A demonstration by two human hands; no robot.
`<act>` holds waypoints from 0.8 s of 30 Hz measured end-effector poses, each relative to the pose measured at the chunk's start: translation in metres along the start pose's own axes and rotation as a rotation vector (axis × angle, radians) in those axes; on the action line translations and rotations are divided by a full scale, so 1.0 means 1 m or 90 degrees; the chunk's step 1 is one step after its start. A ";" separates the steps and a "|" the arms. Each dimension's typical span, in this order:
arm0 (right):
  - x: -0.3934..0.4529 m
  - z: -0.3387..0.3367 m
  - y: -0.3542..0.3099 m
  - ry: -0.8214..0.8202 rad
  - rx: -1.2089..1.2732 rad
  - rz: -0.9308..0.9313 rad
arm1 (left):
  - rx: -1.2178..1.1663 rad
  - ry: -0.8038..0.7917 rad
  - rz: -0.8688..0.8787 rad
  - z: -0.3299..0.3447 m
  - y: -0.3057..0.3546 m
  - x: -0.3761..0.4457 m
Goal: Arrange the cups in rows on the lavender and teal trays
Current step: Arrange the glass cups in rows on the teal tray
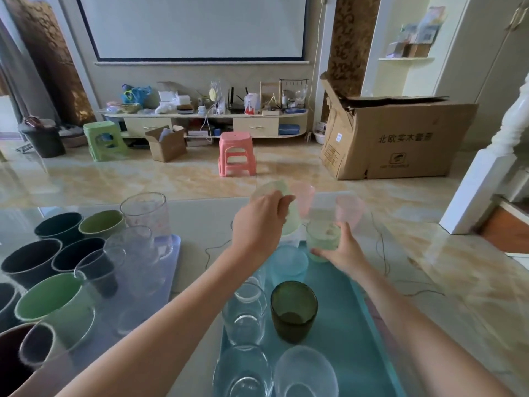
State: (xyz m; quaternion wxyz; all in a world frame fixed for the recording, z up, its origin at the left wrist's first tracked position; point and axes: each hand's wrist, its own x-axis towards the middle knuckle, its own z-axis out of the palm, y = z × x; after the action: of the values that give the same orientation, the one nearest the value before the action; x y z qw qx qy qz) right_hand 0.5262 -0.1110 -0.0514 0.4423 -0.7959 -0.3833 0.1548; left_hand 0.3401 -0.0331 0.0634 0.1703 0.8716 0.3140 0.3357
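My left hand (259,222) holds a pale green cup (289,216) lifted and tilted above the far end of the teal tray (352,325). My right hand (342,253) grips a second pale green cup (322,239) standing at the tray's far end. On the teal tray stand a light blue cup (289,265), a dark green glass (293,310), clear glasses (246,313) and a frosted cup (305,373). Two pink cups (303,197) (350,209) stand beyond the tray. The lavender tray (169,262) on the left carries dark, green and clear cups (54,305).
The trays lie on a glass table (200,219). A thin cable (383,253) runs across it right of the teal tray. Beyond the table are a pink stool (236,153), a green stool (104,140) and a large cardboard box (398,136).
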 end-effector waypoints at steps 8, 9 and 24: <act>-0.007 -0.005 -0.003 -0.065 0.004 0.003 | 0.051 -0.041 0.018 0.012 0.002 -0.006; -0.012 -0.013 -0.010 -0.065 0.013 -0.012 | 0.046 -0.054 0.030 0.013 0.005 -0.006; -0.071 -0.079 -0.037 0.109 0.047 -0.071 | -0.167 -0.060 0.138 0.029 0.047 -0.014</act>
State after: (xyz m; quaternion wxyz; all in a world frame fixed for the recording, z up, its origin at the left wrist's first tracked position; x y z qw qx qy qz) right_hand 0.5081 -0.1979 0.0170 0.5106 -0.7669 -0.3814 0.0755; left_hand 0.3724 -0.0797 0.0604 0.2599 0.8855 0.1636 0.3488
